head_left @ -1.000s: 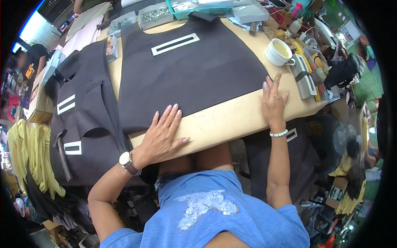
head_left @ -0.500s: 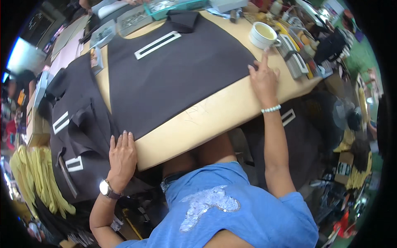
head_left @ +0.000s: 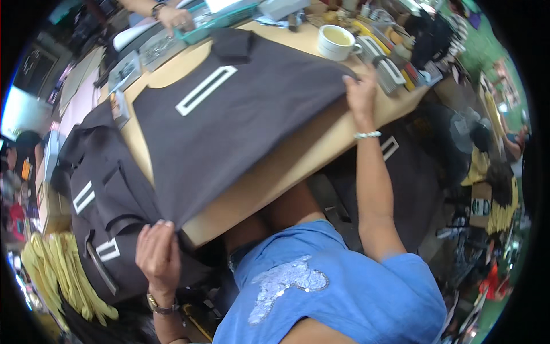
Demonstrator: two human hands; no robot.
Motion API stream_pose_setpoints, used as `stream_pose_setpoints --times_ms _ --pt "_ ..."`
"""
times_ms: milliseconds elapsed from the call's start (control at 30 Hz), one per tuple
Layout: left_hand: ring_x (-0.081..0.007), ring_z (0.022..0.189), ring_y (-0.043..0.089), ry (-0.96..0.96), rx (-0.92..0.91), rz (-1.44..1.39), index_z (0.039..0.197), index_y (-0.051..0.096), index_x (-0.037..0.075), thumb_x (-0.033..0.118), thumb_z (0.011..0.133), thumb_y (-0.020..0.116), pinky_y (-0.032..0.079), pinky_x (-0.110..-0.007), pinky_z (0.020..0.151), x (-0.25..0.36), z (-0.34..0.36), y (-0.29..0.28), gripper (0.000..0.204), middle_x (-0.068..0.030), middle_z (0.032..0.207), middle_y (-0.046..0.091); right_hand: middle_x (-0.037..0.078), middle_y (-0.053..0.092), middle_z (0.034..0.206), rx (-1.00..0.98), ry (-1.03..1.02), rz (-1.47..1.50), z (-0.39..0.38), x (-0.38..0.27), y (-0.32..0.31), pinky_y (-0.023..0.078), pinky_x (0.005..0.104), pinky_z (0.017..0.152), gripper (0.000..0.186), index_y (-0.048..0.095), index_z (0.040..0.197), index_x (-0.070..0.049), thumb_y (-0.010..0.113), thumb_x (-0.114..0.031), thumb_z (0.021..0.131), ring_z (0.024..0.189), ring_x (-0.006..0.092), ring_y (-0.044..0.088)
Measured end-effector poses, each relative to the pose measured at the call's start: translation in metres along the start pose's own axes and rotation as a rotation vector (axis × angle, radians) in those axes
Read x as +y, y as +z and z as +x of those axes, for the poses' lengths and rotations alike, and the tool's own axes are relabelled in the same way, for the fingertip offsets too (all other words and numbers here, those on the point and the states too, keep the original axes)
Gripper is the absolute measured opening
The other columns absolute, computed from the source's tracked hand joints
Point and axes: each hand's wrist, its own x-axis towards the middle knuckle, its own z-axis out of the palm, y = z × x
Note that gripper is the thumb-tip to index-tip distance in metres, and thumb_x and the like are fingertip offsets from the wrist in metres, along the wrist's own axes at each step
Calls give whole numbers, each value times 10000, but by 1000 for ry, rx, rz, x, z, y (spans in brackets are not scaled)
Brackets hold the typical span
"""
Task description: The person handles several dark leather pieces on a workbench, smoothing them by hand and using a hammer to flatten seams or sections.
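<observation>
A large dark grey fabric panel point(head_left: 252, 114) spans the table, its near edge raised off the surface between my hands. My left hand point(head_left: 158, 252) is closed on its near-left corner, at the table's front. At the right corner, my right hand point(head_left: 361, 96) pinches the cloth between thumb and fingers. On the panel lies a white rectangular outline with a long slot point(head_left: 205, 90). A folded dark flap point(head_left: 232, 46) rests at its far edge. Left of it, more dark fabric pieces point(head_left: 106, 166) with white outlines hang over the table edge.
A white cup point(head_left: 332, 50) of yellowish liquid stands beside my right hand, near a strapped stack of light strips point(head_left: 389, 74). Trays of small parts point(head_left: 160, 49) line the far side, where another person's hand point(head_left: 175, 19) reaches in. Yellow cloth strips point(head_left: 63, 275) hang at left.
Both hands have gone from resting flat or pointing at the corners to gripping them. The panel's near edge has lifted and the panel has shifted. Another person's hand has come over the far tray.
</observation>
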Motion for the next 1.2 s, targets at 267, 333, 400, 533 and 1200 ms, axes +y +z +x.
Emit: stream_pose_setpoints --times_ms 267,333,400,533,1200 --pt "-260 829 638 0 -348 -649 869 683 40 123 663 745 518 -340 744 46 -26 17 231 -106 895 653 284 283 1348 -36 266 328 -47 -35 8 271 334 1061 1116 -80 1386 79 757 -60 661 1235 308 360" --pt "-273 881 632 -3 -452 -697 904 679 46 236 645 789 516 -346 767 41 -9 11 339 -125 974 644 305 222 1385 -71 219 221 -48 -23 5 248 334 1077 1086 -93 1389 66 718 -7 671 1253 342 355" --pt "-300 906 631 22 -386 -669 924 673 39 230 668 781 513 -356 797 24 20 6 337 -145 981 640 315 180 1413 -81 182 80 -48 -26 0 251 338 1078 1050 -98 1393 52 686 5 697 1277 358 336" --pt "-320 958 587 -31 -195 -260 1027 620 19 229 802 633 464 -399 821 -28 93 36 308 -169 1033 618 353 170 1399 -91 163 77 -56 -54 -4 283 361 1058 1026 -108 1390 53 676 -50 738 1278 392 327" --pt "-137 886 544 -266 -520 -864 1065 528 44 101 751 671 438 -263 778 -26 206 163 350 -87 989 586 285 131 1449 38 264 315 -140 -36 -85 332 334 1032 831 -29 1421 -10 520 91 804 1254 312 387"
